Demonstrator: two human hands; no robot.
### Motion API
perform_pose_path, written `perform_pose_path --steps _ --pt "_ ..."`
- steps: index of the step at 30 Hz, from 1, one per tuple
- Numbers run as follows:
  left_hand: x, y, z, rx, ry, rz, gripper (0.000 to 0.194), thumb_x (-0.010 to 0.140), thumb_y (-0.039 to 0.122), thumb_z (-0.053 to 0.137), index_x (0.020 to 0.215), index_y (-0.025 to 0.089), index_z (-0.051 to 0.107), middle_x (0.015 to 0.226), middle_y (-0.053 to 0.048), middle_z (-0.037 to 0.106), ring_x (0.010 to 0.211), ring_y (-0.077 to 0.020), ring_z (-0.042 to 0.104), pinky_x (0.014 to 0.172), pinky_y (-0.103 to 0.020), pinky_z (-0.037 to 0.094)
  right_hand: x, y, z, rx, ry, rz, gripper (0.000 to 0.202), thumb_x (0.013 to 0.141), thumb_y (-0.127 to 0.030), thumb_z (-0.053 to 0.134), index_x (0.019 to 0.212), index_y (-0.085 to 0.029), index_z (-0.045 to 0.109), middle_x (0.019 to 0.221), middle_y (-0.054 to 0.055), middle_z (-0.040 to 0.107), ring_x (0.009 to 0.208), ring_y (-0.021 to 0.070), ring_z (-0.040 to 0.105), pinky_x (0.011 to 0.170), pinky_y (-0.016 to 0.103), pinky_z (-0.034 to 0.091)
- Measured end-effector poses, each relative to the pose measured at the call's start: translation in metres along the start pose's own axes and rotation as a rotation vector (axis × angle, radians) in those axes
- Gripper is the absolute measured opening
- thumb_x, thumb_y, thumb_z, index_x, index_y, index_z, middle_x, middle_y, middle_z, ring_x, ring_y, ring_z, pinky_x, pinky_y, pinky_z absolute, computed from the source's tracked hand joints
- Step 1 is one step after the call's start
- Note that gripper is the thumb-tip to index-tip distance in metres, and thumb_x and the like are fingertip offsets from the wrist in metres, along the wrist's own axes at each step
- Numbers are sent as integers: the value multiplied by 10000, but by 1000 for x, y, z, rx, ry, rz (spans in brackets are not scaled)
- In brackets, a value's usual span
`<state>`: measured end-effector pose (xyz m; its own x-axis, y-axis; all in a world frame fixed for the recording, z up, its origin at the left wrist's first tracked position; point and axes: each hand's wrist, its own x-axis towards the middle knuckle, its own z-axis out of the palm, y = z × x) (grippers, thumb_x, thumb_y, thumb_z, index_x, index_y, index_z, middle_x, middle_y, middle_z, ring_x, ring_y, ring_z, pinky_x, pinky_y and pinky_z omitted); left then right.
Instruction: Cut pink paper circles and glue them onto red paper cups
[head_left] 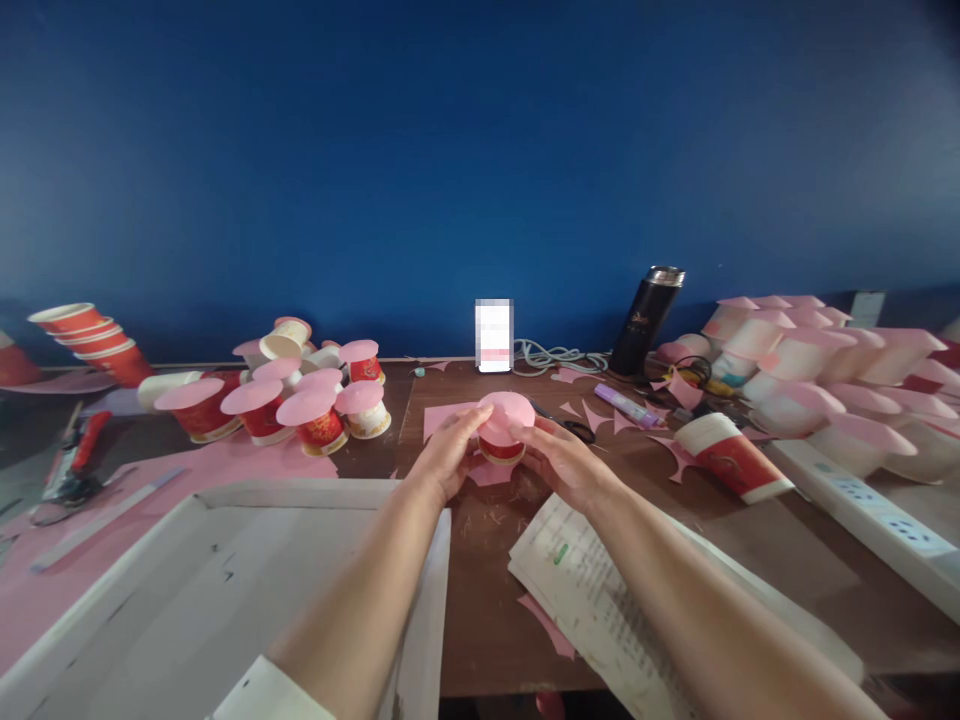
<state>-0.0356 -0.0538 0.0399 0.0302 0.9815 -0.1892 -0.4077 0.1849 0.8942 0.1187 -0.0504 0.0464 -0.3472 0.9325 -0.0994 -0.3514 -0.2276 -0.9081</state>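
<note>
A red paper cup (501, 452) sits in front of me on the brown table, with a round pink paper disc (508, 410) over its upward end. My left hand (450, 452) grips the left side, its fingers curled and its thumb at the disc's edge. From the right, my right hand (564, 458) closes around cup and disc, the thumb on the disc's near right edge. The fingers partly hide the cup's sides. Behind the left hand lies a piece of pink paper (441, 420), and pink scraps (491, 474) lie around the cup.
Disc-topped cups (309, 402) stand left; more pink-topped cups (817, 350) crowd the right. A white box lid (300, 492), newspaper (600, 580) and power strip (870, 520) lie nearer. Beyond are a phone (494, 335), black flask (646, 322), purple glue stick (628, 406) and toppled cup (731, 458).
</note>
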Motion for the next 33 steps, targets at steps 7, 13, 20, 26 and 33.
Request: perform_pose_path --steps 7,13,20,26,33 --pt "-2 1 2 29 -16 6 451 668 486 718 979 165 661 906 -84 672 742 -179 615 615 -275 468 -1 0 -1 -24 -37 3 385 687 -299 758 1046 -188 675 989 64 717 865 205 669 791 307 508" --pt "-3 3 4 -13 -8 20 365 663 429 736 886 150 663 803 -53 653 699 -152 589 610 -255 456 -1 2 -2 -26 -63 -5 380 724 -321 739 1078 -203 666 1028 47 709 895 187 660 813 283 499" --pt "-1 1 3 -42 9 30 360 631 422 762 857 160 663 808 -37 633 693 -129 554 605 -238 442 3 5 -4 30 87 54 289 758 -403 706 957 -194 685 952 43 719 834 159 655 719 232 521" --pt "-1 1 1 -10 -58 38 387 672 460 724 922 168 680 875 -59 653 760 -153 567 642 -250 446 5 4 -4 45 106 63 244 771 -363 696 935 -184 674 904 41 721 790 148 657 723 233 530" --pt "-3 3 2 20 -26 32 384 670 467 724 928 187 674 883 -46 657 765 -149 572 627 -233 431 4 3 -4 60 122 52 248 745 -370 715 917 -198 665 908 41 724 802 171 665 713 253 529"
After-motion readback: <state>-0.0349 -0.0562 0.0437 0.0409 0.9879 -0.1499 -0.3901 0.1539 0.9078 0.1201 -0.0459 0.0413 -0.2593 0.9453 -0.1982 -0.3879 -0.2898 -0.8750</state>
